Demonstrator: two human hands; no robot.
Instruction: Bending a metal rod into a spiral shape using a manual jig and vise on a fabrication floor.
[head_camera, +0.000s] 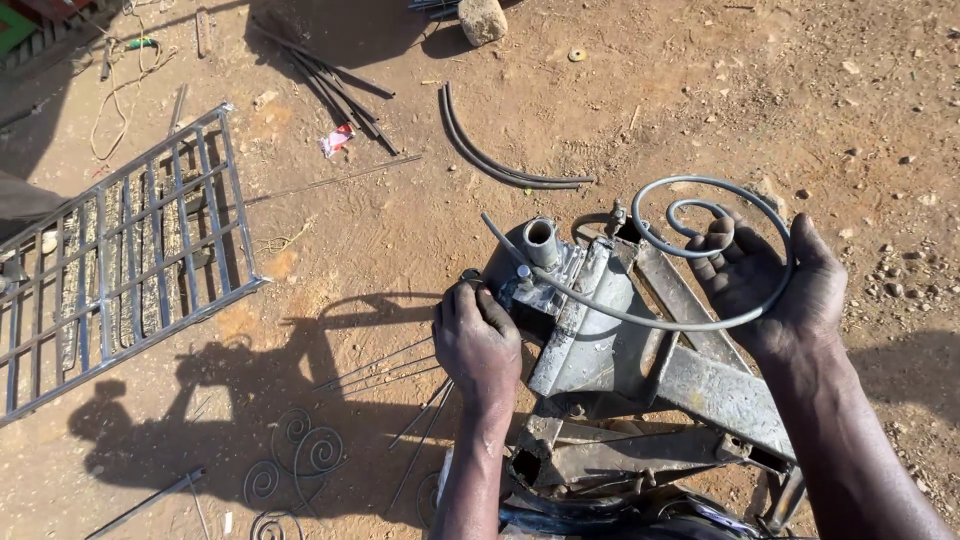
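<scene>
From the head camera, looking down: a grey metal bending jig (585, 320) made of welded plates and a short upright pipe stands on the dirt ground (700, 90). A thin steel rod, already curled into a spiral scroll (700, 235), runs across the top of the jig, its straight tail pointing up and left past the pipe.

What could go wrong: the rod looks springy and is caught only at the jig's pins, so it could slip off and whip toward the fingers if the grip on the curl loosens. The jig rests on loose soil, and a hard pull might tip or shift it. Fingers near the clamp point could be pinched between rod and plate.

The left hand (478, 340) is closed, knuckles up, gripping the left edge of the jig near the pipe; what exactly lies under the fingers is hidden. The right hand (765, 280) is half open, palm up, with the outer turn of the scroll lying across the palm and the fingers curled into its inner loop.

Finished scrolls (295, 465) lie in shadow at lower left, a barred gate panel (120, 250) beyond them, and curved bars (500, 150) farther off.
</scene>
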